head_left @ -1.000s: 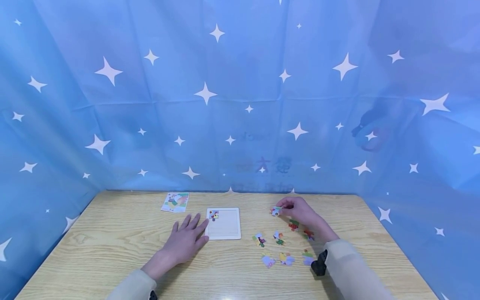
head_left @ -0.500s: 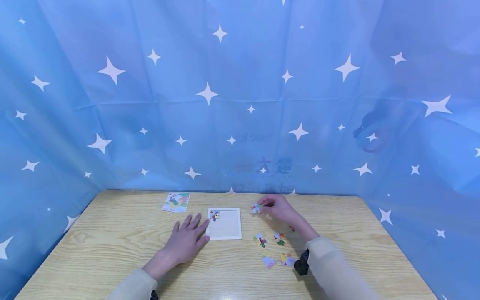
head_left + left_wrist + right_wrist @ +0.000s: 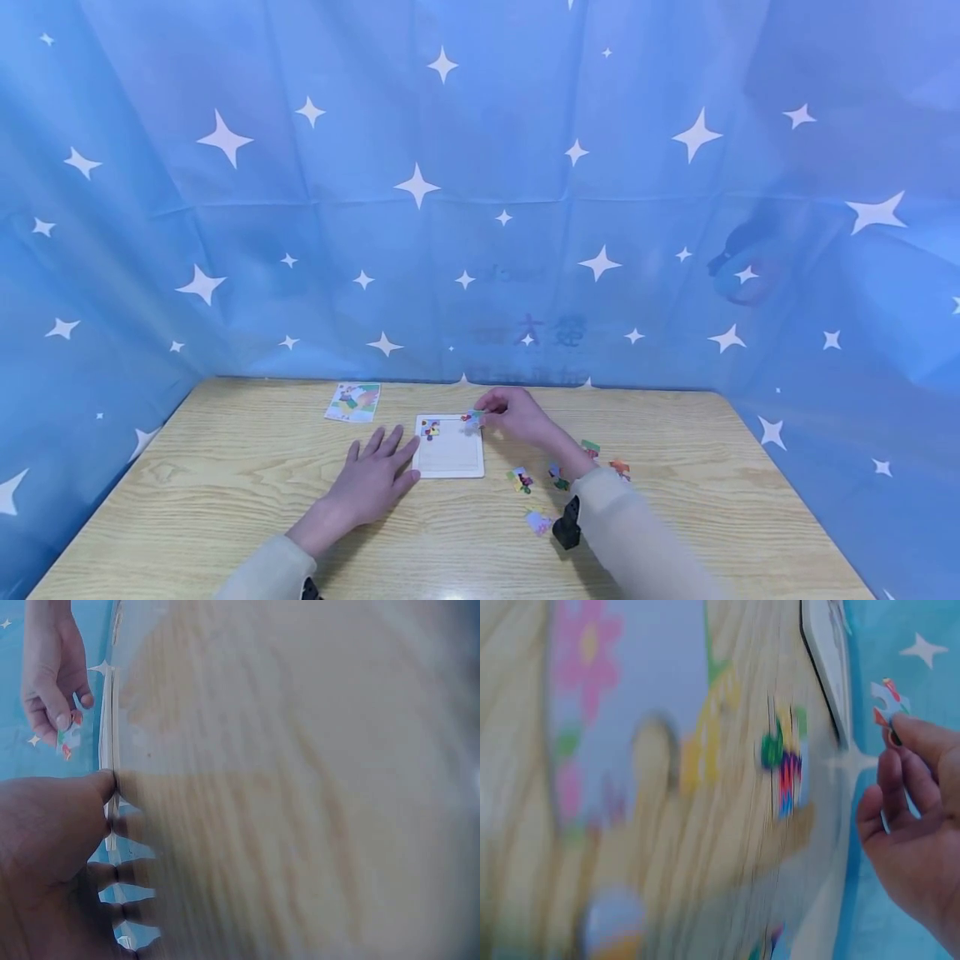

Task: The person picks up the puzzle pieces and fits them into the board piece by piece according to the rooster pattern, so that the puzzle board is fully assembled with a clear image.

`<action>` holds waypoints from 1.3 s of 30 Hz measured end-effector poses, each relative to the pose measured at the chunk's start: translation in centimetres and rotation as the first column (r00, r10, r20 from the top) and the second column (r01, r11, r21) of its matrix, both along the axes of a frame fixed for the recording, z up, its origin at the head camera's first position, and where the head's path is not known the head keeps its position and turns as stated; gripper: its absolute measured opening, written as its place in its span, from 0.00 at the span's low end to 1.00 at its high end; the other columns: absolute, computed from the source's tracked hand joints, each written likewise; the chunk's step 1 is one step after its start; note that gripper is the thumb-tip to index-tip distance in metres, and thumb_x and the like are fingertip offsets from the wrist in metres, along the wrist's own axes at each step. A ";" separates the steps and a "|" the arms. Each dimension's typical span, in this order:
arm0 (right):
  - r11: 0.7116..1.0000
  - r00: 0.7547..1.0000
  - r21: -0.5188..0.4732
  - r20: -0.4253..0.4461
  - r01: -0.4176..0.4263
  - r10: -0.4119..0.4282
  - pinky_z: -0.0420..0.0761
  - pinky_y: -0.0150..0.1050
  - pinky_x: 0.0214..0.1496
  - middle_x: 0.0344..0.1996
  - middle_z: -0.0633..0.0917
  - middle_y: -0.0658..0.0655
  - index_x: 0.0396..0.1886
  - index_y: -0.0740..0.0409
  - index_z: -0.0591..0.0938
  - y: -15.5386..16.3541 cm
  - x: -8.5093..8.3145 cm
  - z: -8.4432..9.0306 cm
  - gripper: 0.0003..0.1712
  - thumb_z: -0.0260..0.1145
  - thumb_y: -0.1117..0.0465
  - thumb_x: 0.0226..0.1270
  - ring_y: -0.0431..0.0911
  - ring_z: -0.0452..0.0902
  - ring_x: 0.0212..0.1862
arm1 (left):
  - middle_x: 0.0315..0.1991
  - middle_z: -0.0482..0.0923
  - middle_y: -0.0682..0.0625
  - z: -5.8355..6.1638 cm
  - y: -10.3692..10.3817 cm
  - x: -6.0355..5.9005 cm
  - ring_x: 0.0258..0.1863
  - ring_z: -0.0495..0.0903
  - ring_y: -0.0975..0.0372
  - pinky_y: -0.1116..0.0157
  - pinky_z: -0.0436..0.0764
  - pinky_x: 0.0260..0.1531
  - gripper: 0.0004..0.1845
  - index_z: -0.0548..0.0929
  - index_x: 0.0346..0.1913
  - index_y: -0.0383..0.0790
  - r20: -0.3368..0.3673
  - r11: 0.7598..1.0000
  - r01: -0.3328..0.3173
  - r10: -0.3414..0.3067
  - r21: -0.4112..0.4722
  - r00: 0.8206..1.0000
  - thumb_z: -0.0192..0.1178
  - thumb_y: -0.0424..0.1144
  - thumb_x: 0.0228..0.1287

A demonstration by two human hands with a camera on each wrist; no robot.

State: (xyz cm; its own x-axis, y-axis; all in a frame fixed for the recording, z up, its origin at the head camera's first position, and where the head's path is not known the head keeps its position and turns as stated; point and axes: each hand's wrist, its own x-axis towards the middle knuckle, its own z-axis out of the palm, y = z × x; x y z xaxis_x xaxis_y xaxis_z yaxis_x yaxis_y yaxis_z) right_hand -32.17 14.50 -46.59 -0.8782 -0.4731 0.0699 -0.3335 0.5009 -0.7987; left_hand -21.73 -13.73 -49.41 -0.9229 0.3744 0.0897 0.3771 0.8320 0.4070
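Right hand (image 3: 517, 415): pinching a puzzle piece (image 3: 472, 418) over the white puzzle tray (image 3: 448, 454). Left hand (image 3: 372, 477): fingers spread flat on the table (image 3: 225, 492), touching the tray's edge.

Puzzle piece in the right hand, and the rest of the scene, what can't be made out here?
- Puzzle piece: picture too small in the head view; fingers of the right hand cover part in the wrist views.
- Loose pieces: some hidden behind the right sleeve.
- Reference card: picture too small.
- Table: blurred in both wrist views.
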 end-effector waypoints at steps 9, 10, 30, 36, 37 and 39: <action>1.000 1.000 0.009 0.010 0.015 -0.015 0.81 0.39 0.42 0.35 0.86 0.49 0.45 0.60 0.88 -3.0 0.0 -0.3 0.07 0.71 0.68 0.68 0.42 0.81 0.39 | 0.77 0.59 0.33 0.0 -0.2 -0.2 0.76 0.52 0.34 0.26 0.49 0.66 0.30 0.69 0.76 0.39 0.008 1.000 0.002 -0.002 0.005 1.000 0.53 0.51 0.80; 1.000 1.000 0.013 0.012 0.025 -0.026 0.81 0.39 0.43 0.36 0.86 0.49 0.44 0.60 0.88 -3.2 0.1 -0.3 0.07 0.71 0.68 0.68 0.42 0.80 0.39 | 0.77 0.59 0.34 -0.2 -0.1 -0.2 0.76 0.52 0.34 0.26 0.50 0.66 0.30 0.69 0.76 0.40 0.006 1.000 -0.002 0.002 0.000 1.000 0.53 0.51 0.80; 0.995 0.996 0.057 -0.037 0.081 -0.079 0.81 0.38 0.43 0.33 0.86 0.51 0.42 0.61 0.88 -5.4 0.4 -1.2 0.06 0.70 0.71 0.67 0.41 0.80 0.37 | 0.78 0.58 0.36 0.0 0.1 -0.2 0.77 0.52 0.35 0.28 0.50 0.67 0.29 0.70 0.76 0.42 0.019 0.999 -0.027 0.028 -0.019 0.999 0.52 0.52 0.80; 0.994 0.996 0.071 -0.036 0.083 -0.080 0.81 0.39 0.42 0.34 0.85 0.51 0.43 0.61 0.87 -5.5 0.4 -1.3 0.06 0.69 0.70 0.68 0.42 0.80 0.37 | 0.77 0.59 0.34 0.7 0.1 0.0 0.76 0.52 0.34 0.27 0.50 0.66 0.29 0.70 0.76 0.40 0.033 1.000 -0.012 0.013 -0.010 0.999 0.53 0.49 0.80; 0.994 0.996 0.073 -0.036 0.085 -0.082 0.81 0.39 0.42 0.33 0.85 0.50 0.43 0.61 0.87 -5.5 0.4 -1.3 0.06 0.69 0.69 0.68 0.42 0.80 0.37 | 0.77 0.59 0.34 0.8 0.2 0.1 0.76 0.52 0.34 0.26 0.50 0.66 0.29 0.70 0.76 0.39 0.037 1.000 -0.011 0.012 -0.008 0.999 0.53 0.49 0.80; 0.993 0.996 0.079 -0.032 0.090 -0.088 0.81 0.38 0.42 0.33 0.85 0.49 0.44 0.60 0.87 -5.5 0.3 -1.4 0.06 0.69 0.69 0.69 0.41 0.79 0.37 | 0.77 0.58 0.34 1.0 0.2 0.1 0.76 0.52 0.34 0.26 0.50 0.66 0.29 0.69 0.76 0.40 0.039 1.000 -0.010 0.011 -0.016 0.999 0.52 0.50 0.80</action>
